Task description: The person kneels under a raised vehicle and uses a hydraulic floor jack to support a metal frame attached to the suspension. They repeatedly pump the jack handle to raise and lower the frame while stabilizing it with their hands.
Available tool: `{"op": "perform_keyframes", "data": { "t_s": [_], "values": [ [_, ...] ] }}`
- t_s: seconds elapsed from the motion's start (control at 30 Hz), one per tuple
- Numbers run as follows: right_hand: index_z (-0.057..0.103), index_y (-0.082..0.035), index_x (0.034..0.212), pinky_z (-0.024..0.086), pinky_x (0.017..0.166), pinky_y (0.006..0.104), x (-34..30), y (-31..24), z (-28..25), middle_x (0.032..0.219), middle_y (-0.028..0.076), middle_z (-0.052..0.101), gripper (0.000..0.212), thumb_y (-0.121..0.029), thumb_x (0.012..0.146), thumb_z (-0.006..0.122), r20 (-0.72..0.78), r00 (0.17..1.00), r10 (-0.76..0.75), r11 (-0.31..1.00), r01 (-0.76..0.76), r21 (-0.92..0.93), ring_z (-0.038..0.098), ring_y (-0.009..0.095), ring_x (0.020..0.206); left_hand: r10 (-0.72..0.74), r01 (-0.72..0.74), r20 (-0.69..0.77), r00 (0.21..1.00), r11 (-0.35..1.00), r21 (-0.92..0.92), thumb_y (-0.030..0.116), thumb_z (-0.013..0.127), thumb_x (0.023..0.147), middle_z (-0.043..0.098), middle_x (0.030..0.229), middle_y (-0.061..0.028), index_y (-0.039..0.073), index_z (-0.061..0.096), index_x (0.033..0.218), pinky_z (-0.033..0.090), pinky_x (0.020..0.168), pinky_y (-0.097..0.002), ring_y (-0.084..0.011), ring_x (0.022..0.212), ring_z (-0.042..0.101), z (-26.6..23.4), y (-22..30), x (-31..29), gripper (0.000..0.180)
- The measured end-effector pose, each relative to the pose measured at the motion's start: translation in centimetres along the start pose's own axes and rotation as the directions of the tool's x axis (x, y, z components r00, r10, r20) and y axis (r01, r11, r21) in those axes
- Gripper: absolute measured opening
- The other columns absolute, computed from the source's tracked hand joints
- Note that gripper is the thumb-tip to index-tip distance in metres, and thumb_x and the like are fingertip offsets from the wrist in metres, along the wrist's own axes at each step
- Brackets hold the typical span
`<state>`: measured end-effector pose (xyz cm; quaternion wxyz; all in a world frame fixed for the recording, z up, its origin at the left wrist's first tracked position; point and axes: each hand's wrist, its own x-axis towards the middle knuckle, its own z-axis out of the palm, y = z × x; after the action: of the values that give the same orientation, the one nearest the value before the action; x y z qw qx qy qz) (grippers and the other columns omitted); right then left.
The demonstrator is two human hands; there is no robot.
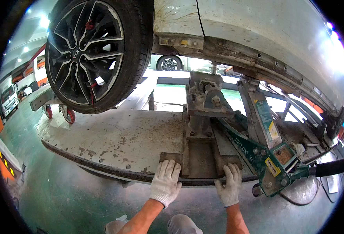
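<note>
My left hand [166, 184], in a white knit glove, lays its fingers over the left flange of a rusty steel base [201, 159] at the platform's front edge. On the base's right flange rest the fingers of my right hand [230, 185], gloved likewise. Both hands are open, with the fingers stretched out rather than wrapped round anything. From the base rises a heavy steel clamp stand [203, 91] with a bolted block on top, below the car's sill [234, 54]. Close to the right of my right hand stands a green floor jack [271, 169], its arm raised under the sill.
A pale, scuffed platform [109, 136] spans the middle. Above its left part hangs the car's wheel [78, 54]. The jack's black handle [333, 165] sticks out right, over a dark hose [304, 202] on the green floor [70, 187]. A wheeled trolley [47, 100] stands far left.
</note>
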<state>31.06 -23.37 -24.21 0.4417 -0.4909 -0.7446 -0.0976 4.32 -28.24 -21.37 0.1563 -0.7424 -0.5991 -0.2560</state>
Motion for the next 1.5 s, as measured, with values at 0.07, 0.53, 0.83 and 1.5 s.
{"op": "perform_keyframes", "data": {
  "t_s": [0.07, 0.53, 0.83, 1.5],
  "values": [
    [0.059, -0.007, 0.135, 0.036, 0.116, 0.0597, -0.06, 0.17, 0.07, 0.142, 0.018, 0.055, 0.069, -0.016, 0.071, 0.084, -0.007, 1.0, -0.003, 1.0, 0.003, -0.001, 0.046, 0.044, 0.138, -0.001, 0.001, 0.008, 1.0, 1.0, -0.003, 0.029, 0.077, 0.077, 0.047, 0.148, -0.0187, 0.003, 0.05, 0.14, 0.031, 0.123, -0.0511, -0.0395, 0.143, 0.039, 0.01, -0.02, 0.02, 0.074],
    [0.059, -0.008, 0.135, 0.033, 0.118, 0.0595, 0.12, -0.18, -0.25, 0.143, 0.017, 0.055, 0.068, -0.018, 0.073, 0.083, 0.023, 0.999, 0.026, 1.0, -0.026, 0.012, 0.046, 0.042, 0.138, -0.007, 0.006, 0.033, 0.999, 1.0, 0.024, 0.031, 0.078, 0.078, 0.047, 0.148, -0.0186, 0.003, 0.05, 0.142, 0.029, 0.124, -0.0513, -0.0386, 0.144, 0.038, 0.04, 0.01, 0.0, 0.075],
    [0.058, -0.008, 0.136, 0.033, 0.119, 0.0593, 0.01, -0.22, -0.04, 0.143, 0.016, 0.054, 0.069, -0.017, 0.072, 0.083, 0.017, 0.999, 0.031, 0.999, -0.031, 0.017, 0.045, 0.041, 0.139, -0.017, 0.013, 0.053, 0.998, 0.998, 0.068, 0.032, 0.078, 0.079, 0.048, 0.147, -0.0176, 0.003, 0.051, 0.141, 0.028, 0.125, -0.0499, -0.0361, 0.143, 0.039, -0.28, 0.22, 0.15, 0.073],
    [0.059, -0.006, 0.135, 0.034, 0.118, 0.0587, 0.11, -0.25, -0.17, 0.143, 0.017, 0.054, 0.069, -0.016, 0.072, 0.084, 0.009, 1.0, 0.019, 1.0, -0.019, 0.012, 0.046, 0.042, 0.139, 0.014, -0.014, 0.003, 1.0, 1.0, -0.001, 0.028, 0.081, 0.074, 0.047, 0.147, -0.0213, 0.002, 0.049, 0.142, 0.03, 0.123, -0.0543, -0.042, 0.142, 0.039, 0.26, -0.18, -0.04, 0.079]
  ]
}}
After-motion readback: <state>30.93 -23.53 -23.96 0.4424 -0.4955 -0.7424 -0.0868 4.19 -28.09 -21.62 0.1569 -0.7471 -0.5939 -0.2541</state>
